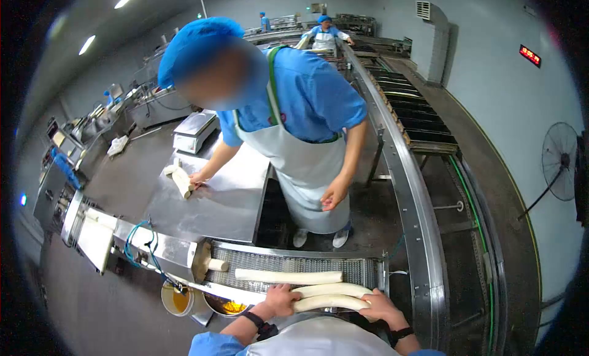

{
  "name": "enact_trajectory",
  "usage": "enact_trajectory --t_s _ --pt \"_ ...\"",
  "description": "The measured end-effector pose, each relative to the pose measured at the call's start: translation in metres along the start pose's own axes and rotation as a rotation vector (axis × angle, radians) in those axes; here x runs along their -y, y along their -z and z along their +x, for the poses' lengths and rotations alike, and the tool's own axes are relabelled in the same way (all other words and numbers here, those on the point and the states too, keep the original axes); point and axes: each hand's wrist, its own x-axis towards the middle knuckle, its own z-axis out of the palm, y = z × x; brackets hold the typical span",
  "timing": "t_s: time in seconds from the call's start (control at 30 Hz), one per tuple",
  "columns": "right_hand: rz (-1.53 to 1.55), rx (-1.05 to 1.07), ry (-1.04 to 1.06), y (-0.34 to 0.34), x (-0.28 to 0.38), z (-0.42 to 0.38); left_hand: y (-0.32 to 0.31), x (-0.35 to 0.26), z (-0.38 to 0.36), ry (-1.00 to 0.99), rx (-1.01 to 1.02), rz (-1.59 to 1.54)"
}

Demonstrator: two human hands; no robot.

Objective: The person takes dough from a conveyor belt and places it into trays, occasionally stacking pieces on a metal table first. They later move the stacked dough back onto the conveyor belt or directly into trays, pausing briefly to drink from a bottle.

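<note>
Two pale dough rolls, a farther one [331, 290] and a nearer one [331, 303], lie side by side between my hands, close to my apron. My left hand [282, 300] is closed around their left ends, and my right hand [381, 309] grips the right ends. Both rolls bow slightly. Just beyond them, a third dough roll [288, 276] rests straight along the wire-mesh conveyor belt [245, 258]. A short dough stub [217, 264] pokes out of the machine's outlet [201, 261] at the belt's left end.
Across the belt, a co-worker [307, 92] in a white apron touches dough pieces [180, 179] on a steel table [230, 205] with a scale [195, 133]. A metal rail [423, 233] and black trays [414, 104] run along the right. A bucket [167, 304] stands lower left.
</note>
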Motion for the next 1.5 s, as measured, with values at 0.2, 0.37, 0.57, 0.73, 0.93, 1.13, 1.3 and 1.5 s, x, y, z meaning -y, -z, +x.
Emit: enact_trajectory --t_s 0.2,0.37,0.57,0.73,0.93,1.13,1.3,1.5 --pt "-0.092 0.013 0.086 0.022 0.027 0.007 0.008 0.008 -0.007 0.003 -0.003 0.064" --pt "-0.325 -0.081 0.389 0.034 0.039 0.023 0.042 0.006 -0.013 0.005 0.011 0.128" --pt "-0.567 -0.086 0.579 0.039 0.054 0.046 0.049 0.022 -0.015 -0.029 0.015 0.225" --pt "-0.598 0.030 0.476 0.041 0.047 0.064 0.020 0.046 0.001 -0.124 0.031 0.120" --pt "-0.581 0.173 0.239 0.057 0.028 0.059 0.035 0.010 0.032 -0.357 0.125 0.250" --pt "-0.409 0.052 0.227 0.056 -0.005 0.044 0.019 -0.006 0.077 -0.470 0.362 0.248" --pt "-0.488 -0.091 0.160 0.055 -0.005 0.018 0.022 -0.030 0.090 -0.445 0.409 0.199" --pt "-0.626 -0.098 0.229 0.097 0.032 -0.003 0.048 -0.046 0.075 -0.517 0.268 0.196"
